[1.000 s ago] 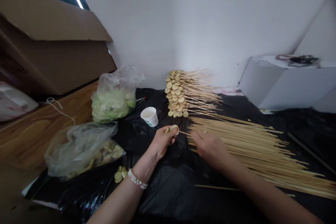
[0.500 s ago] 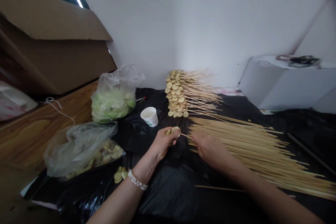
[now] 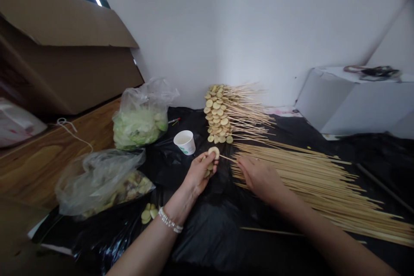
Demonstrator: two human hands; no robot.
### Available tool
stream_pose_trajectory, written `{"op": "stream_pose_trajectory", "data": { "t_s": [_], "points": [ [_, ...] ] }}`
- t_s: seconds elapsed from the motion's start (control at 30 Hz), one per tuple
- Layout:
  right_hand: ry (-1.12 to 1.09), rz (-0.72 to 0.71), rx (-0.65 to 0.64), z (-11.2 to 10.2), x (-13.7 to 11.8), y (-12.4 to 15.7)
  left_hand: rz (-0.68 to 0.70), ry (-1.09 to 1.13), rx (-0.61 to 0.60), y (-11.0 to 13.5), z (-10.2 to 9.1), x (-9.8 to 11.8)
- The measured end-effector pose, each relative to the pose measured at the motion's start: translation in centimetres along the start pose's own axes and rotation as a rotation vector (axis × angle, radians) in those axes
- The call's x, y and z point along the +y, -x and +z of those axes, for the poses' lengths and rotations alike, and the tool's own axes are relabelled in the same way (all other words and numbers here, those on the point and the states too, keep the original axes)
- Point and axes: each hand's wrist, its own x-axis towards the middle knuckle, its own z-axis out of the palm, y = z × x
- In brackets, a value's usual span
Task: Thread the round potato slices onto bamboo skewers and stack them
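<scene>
My left hand [image 3: 201, 171] is closed on pale round slices that look like potato, with one slice [image 3: 214, 152] pinched under the thumb and more in the fingers below. My right hand [image 3: 258, 176] grips a thin wooden skewer [image 3: 228, 158], whose far end meets the pinched slice. Loose skewers [image 3: 300, 181] lie in a wide row under and beyond my right hand. Behind my hands is a pile of skewered slices [image 3: 217, 114], their bare sticks pointing right. A few loose slices [image 3: 148, 213] rest left of my left forearm.
A white paper cup [image 3: 184, 142] stands on the black plastic sheet [image 3: 207, 233]. To the left are a clear bag of green vegetable [image 3: 139, 127] and a bag of pale pieces [image 3: 129, 189]. A cardboard box [image 3: 71, 73] stands far left, a white box [image 3: 352, 99] at right.
My left hand has risen slightly, and its pinched slice now faces me more, with other slices showing below it. My right hand has shifted up a little with the skewer.
</scene>
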Motion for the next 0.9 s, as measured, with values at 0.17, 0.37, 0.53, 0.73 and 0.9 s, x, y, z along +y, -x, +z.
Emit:
{"op": "stream_pose_trajectory", "data": {
  "t_s": [0.17, 0.37, 0.53, 0.73, 0.9],
  "points": [
    [0.010, -0.020, 0.038, -0.3, -0.1, 0.1, 0.008, 0.021, 0.022, -0.1, -0.1, 0.2],
    [0.084, -0.061, 0.107, -0.7, -0.6, 0.4, 0.061, -0.027, 0.009, 0.1, -0.1, 0.0],
    [0.146, -0.030, -0.010, -1.5, -1.4, 0.7, 0.063, -0.047, 0.023, 0.3, 0.2, -0.1],
    [0.159, -0.004, -0.022, -1.4, -1.6, 0.7, 0.038, -0.055, 0.032, 0.2, 0.2, -0.2],
    [0.126, -0.048, 0.088, -0.5, -1.5, 0.8, 0.052, -0.059, 0.016, 0.2, 0.2, -0.3]
  ]
}}
